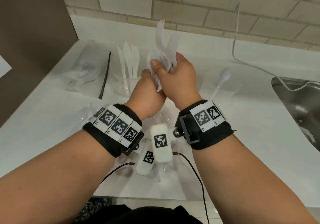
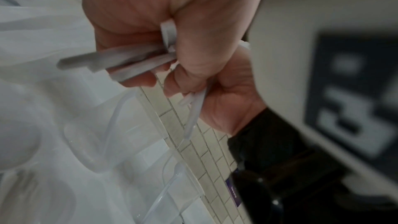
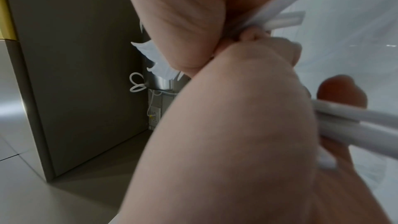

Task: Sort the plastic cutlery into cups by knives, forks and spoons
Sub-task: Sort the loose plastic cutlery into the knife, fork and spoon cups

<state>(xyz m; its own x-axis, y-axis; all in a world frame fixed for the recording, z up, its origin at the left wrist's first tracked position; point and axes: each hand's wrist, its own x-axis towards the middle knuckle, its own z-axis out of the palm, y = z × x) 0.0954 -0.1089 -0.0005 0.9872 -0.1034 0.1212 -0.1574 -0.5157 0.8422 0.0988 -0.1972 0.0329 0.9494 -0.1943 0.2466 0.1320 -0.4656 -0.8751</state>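
Both hands are raised together over the white counter (image 1: 233,137). My left hand (image 1: 149,83) grips the handles of a bundle of white plastic forks and a spoon (image 1: 164,47), handle ends sticking out of the fist (image 2: 120,64). My right hand (image 1: 173,68) is curled round the same bundle higher up, thumb on the spoon bowl, and grips a handle (image 2: 193,111). Fork tines (image 3: 155,60) show past the fingers. A clear cup (image 1: 123,85) at the back left holds several knives (image 1: 129,59). A clear cup (image 1: 230,88) at the right holds one spoon (image 1: 224,76). Any third cup is hidden behind the hands.
A crumpled clear plastic bag (image 1: 86,68) with a black strip lies at the back left beside a brown wall panel. Loose clear cutlery (image 1: 81,116) lies on the counter under my wrists. A steel sink (image 1: 297,106) sits at the right; a white cable hangs down the brick wall.
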